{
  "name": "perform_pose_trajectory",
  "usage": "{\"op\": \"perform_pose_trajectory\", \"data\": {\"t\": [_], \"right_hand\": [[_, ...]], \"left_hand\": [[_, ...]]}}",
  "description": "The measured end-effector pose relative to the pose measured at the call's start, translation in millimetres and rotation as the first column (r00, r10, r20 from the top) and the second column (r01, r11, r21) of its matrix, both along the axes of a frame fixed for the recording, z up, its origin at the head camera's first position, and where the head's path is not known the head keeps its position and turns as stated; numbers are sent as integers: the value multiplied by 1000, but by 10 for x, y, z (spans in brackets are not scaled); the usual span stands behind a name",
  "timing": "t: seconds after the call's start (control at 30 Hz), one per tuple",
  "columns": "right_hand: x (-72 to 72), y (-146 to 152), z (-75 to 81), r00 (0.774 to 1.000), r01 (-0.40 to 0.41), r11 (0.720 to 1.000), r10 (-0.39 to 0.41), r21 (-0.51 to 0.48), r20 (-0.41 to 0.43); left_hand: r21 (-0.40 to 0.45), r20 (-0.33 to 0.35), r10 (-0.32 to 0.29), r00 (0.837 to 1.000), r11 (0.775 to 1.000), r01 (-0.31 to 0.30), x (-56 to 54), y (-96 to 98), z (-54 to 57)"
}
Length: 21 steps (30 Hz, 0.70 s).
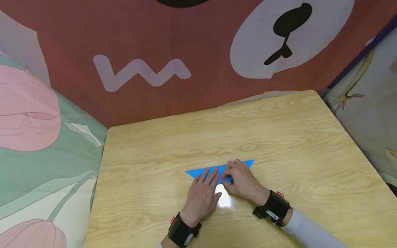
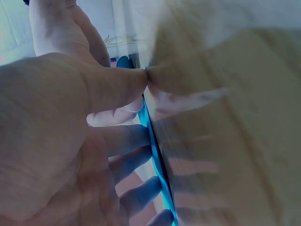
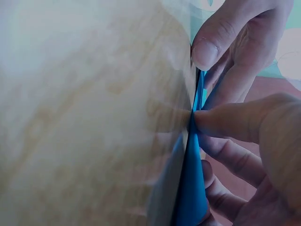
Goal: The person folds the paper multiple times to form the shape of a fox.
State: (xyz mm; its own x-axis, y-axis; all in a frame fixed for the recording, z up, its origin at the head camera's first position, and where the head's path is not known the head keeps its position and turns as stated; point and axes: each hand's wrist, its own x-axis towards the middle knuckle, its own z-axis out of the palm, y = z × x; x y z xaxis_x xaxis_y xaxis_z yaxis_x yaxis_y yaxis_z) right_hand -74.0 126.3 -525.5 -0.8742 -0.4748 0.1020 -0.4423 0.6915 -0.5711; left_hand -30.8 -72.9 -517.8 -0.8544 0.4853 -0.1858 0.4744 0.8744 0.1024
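Observation:
A sheet of blue paper (image 1: 221, 168), folded into a long flat shape with pointed ends, lies on the wooden table. My left hand (image 1: 201, 198) presses its straight fingers onto the left part, thumb spread towards me. On the right part, my right hand (image 1: 243, 179) pinches the near edge between thumb and curled fingers. From the right wrist, a blue flap (image 3: 192, 195) stands a little off the table beside the right thumb (image 3: 225, 121). The left fingertips (image 2: 141, 157) rest along the thin blue edge in the left wrist view. Both hands cover much of the paper's middle.
The wood-grain table (image 1: 149, 148) has a glossy top with a bright reflection below the paper. Behind it hangs a brown cloth (image 1: 139, 103) with a cartoon face; a floral cloth (image 1: 37, 175) hangs at the left. Black wrist bands (image 1: 274, 208) sit on both wrists.

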Motion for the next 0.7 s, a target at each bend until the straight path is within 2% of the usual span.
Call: {"op": "perform_pose_trajectory", "data": {"t": [0.37, 0.7], "right_hand": [[-18, 22, -14, 999, 33, 999, -33, -14, 24], [-17, 63, -26, 999, 38, 999, -38, -9, 26]], "left_hand": [[96, 103, 27, 994, 995, -37, 5, -26, 19], [101, 123, 19, 992, 994, -31, 3, -38, 2]]}}
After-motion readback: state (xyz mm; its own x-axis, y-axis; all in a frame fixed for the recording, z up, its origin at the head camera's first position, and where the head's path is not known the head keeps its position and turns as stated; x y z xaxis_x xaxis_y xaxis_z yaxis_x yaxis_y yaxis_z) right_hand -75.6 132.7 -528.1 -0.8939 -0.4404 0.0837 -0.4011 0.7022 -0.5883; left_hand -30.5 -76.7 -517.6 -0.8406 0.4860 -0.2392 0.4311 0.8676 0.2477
